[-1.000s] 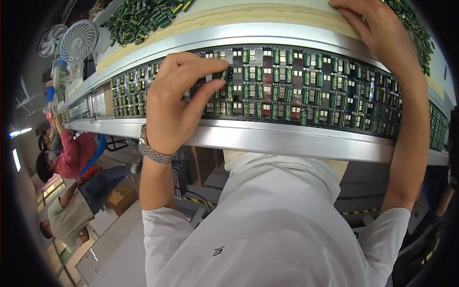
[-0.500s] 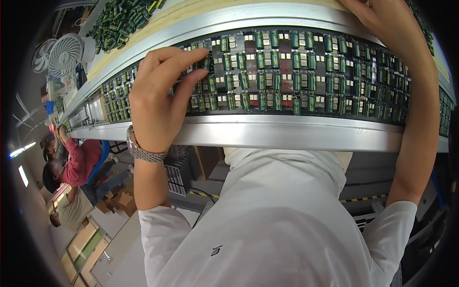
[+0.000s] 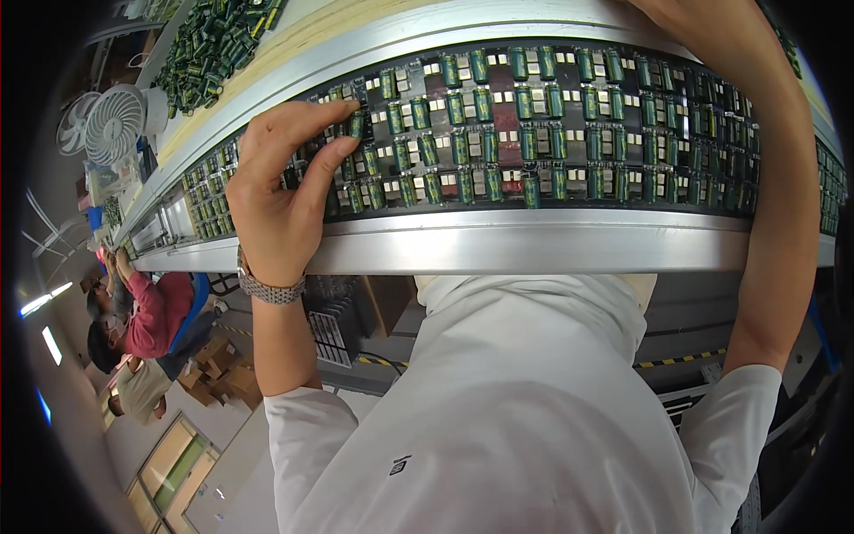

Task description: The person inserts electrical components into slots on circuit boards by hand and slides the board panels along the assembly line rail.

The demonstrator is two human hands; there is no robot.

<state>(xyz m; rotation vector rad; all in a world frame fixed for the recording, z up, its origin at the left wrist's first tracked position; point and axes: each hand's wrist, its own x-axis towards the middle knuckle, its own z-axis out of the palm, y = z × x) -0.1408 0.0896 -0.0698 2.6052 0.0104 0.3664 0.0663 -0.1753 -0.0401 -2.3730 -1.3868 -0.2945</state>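
My left hand (image 3: 283,182) reaches over a long row of circuit boards (image 3: 592,132) and pinches a green capacitor (image 3: 357,124) between thumb and forefinger. That capacitor stands at its place on a board, among rows of the same green cylinders with gold markings and small pale block-shaped parts. A metal watch (image 3: 269,289) is round my left wrist. My right hand (image 3: 712,28) stretches across the boards to the upper edge of the picture. Its fingers are cut off there, so what they touch is hidden.
Aluminium rails (image 3: 534,242) border the boards on both sides. A heap of loose green capacitors (image 3: 218,53) lies on the wooden ledge (image 3: 311,37) at the far left. White fans (image 3: 116,125) stand beyond it. Farther left, a person in a red top (image 3: 165,311) sits along the line; cardboard boxes (image 3: 222,369) are behind.
The boards have shifted left in the picture, and my left hand has moved left with them, still pinching at a capacitor. My right hand stays near the upper edge.
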